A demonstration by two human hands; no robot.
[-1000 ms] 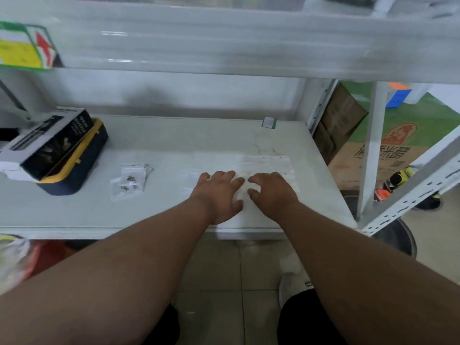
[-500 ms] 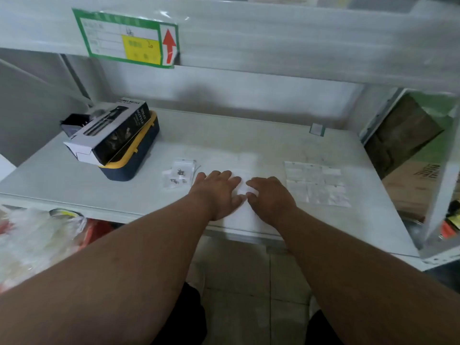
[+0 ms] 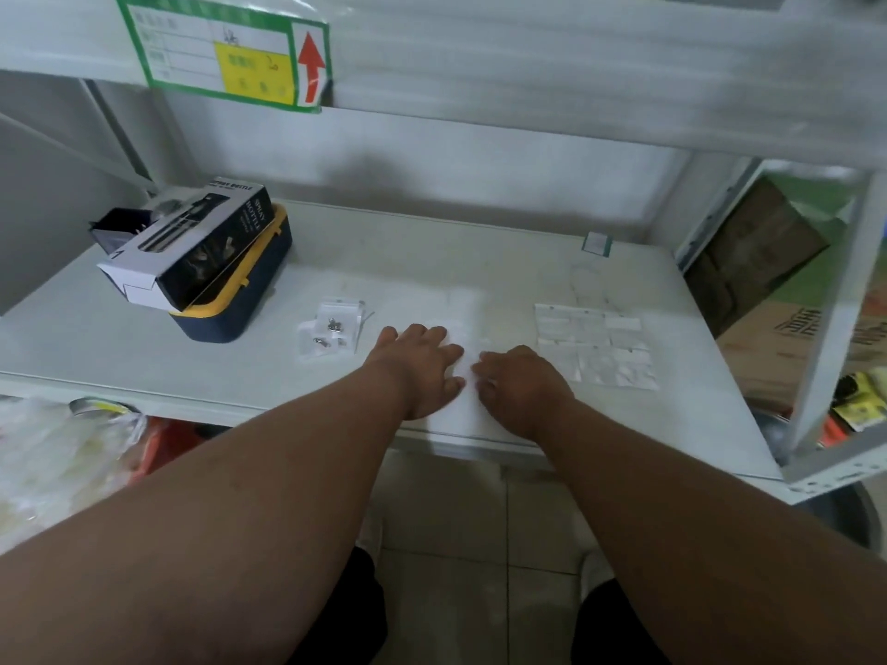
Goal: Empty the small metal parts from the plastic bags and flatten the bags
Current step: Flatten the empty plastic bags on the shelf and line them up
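Left hand [image 3: 420, 364] lay flat, fingers straight, right hand [image 3: 521, 381] fingers bent, both pressed clear plastic bag [image 3: 463, 338] on white table [image 3: 432, 261]. Flattening step. Small clear bags with metal parts [image 3: 331, 328] just left of hands, likely next to empty.

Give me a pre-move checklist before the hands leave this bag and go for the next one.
1. Left hand flat on the bag being pressed: ok.
2. Right hand on the same bag: ok; fingers look partly curled.
3. That bag emptied of parts: cannot tell, the hands cover it.
4. Flattened bags lying to the right: ok.
5. Unopened bags with metal parts on the left, untouched: ok.
6. Shelf space between the piles: ok.
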